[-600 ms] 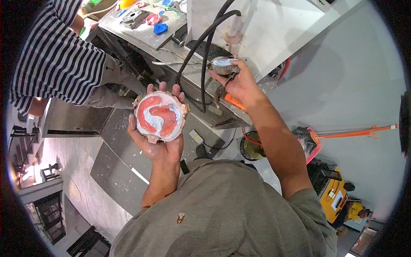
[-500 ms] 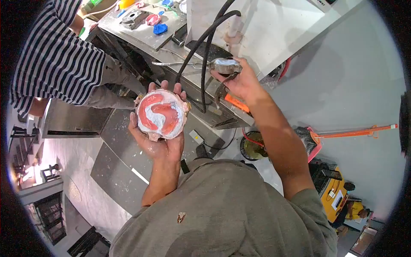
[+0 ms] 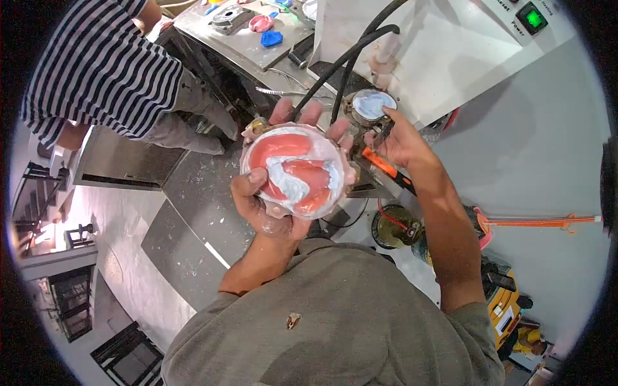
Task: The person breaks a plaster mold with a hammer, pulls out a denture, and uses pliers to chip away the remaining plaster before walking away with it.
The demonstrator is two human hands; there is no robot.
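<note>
A round mould (image 3: 295,170) with red-pink curved shapes set in white material faces up in my left hand (image 3: 273,215); the thumb presses on its left edge and the fingers wrap round the far side. To the right, my right hand (image 3: 405,145) grips a smaller round metal piece (image 3: 373,105) with a pale bluish-white surface, near the bench edge. The two pieces are apart. An orange-and-black handled tool (image 3: 386,168) lies just below my right hand.
A co-worker in a striped shirt (image 3: 96,71) stands at the left by the metal bench (image 3: 222,48), which holds a blue piece (image 3: 271,39) and a metal flask part (image 3: 232,20). Black hoses (image 3: 347,59) hang before the white machine (image 3: 444,51). A bucket (image 3: 391,226) stands below.
The mould in my left hand has moved right and appears larger, with the thumb now on its face. The metal piece in my right hand has tilted, showing more of its pale surface.
</note>
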